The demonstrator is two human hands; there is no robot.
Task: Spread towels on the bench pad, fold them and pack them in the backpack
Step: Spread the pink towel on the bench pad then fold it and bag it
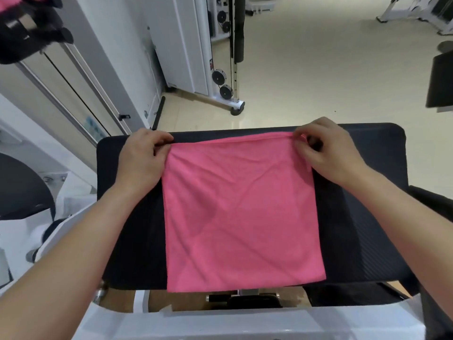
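Note:
A pink towel (241,212) lies spread flat on the black bench pad (362,217), reaching from the pad's far edge to its near edge. My left hand (143,160) pinches the towel's far left corner. My right hand (328,153) pinches the far right corner, where a little fabric is bunched between the fingers. A black object with pink fabric (27,28) hangs at the top left; I cannot tell whether it is the backpack.
A white cable machine with black pulleys (224,77) stands behind the bench on the cream floor. White machine frames (81,82) run along the left. Another black pad (440,79) sits at the right edge. A white frame bar (208,322) crosses below the bench.

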